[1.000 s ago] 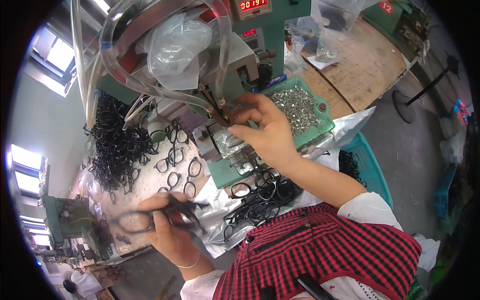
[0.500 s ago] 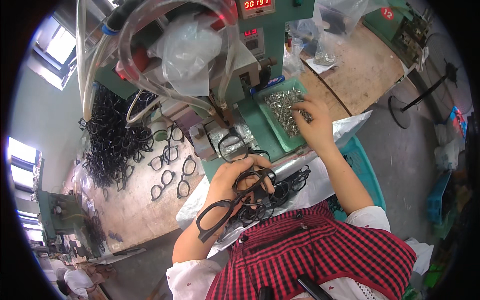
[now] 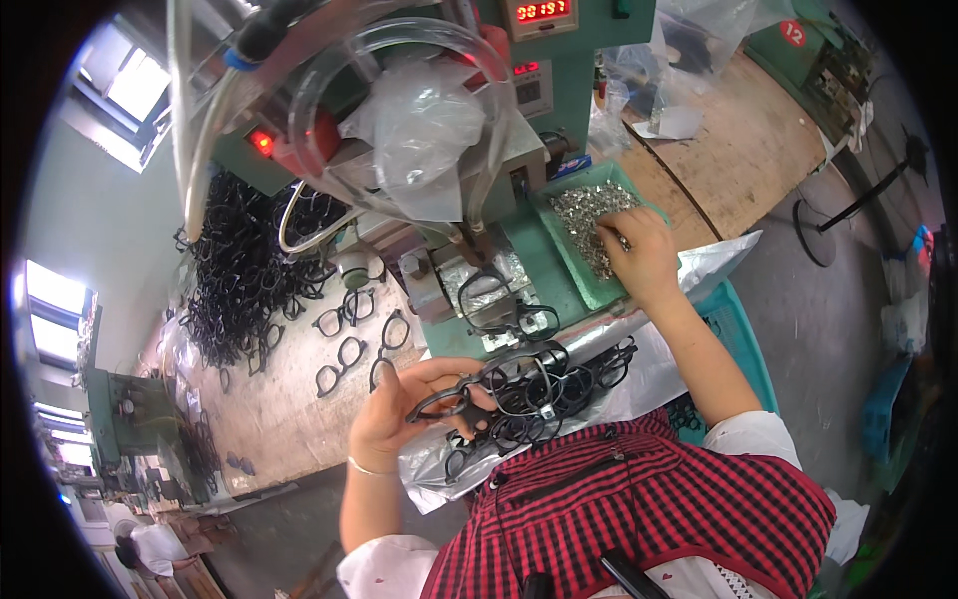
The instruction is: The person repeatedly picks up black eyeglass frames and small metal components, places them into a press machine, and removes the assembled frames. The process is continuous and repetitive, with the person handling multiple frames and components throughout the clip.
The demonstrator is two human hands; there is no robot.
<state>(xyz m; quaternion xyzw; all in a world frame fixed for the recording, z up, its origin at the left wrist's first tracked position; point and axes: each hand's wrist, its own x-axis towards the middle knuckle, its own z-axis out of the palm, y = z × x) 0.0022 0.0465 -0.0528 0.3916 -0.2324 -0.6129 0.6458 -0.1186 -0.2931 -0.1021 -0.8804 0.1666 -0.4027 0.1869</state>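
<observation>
Apron: red-and-black check, worn at the bottom edge, 6 o'clock.
Left hand (image 3: pixel 394 407): palm turned up, fingers curled loosely around a black frame (image 3: pixel 436 395), thumb lifted clear of it.
Held frame: lies across the fingers on the 3 o'clock side of the palm; its long axis seems to run toward 2 or 3 o'clock, but its far end cannot be told from the pile.
Pile (image 3: pixel 569 391): black frames, heaped just beside the left hand at 3 o'clock, on a silver sheet (image 3: pixel 654 377).
Machine frame (image 3: pixel 519 311): set at the machine's near edge, at 1 o'clock from the left hand and 8 o'clock from the right fingertips; long axis roughly 10 to 4 o'clock. The left hand is nearer. Whether it is clamped cannot be told.
Right hand (image 3: pixel 647 258): fingertips lowered into the bits, drawn close together; whether a bit is pinched cannot be told.
Tray (image 3: pixel 607 293): green, filled with small silvery bits (image 3: pixel 574 205), placed at 2 o'clock from the machine frame.
Loose frames (image 3: pixel 342 366): scattered on the bench at 10 o'clock from the left hand.
Big heap (image 3: pixel 249 270): black frames, massed farther off, toward 11 o'clock.
Machine (image 3: pixel 567 100): green, topped with red-lit displays and clear hoses, at 12 o'clock.
</observation>
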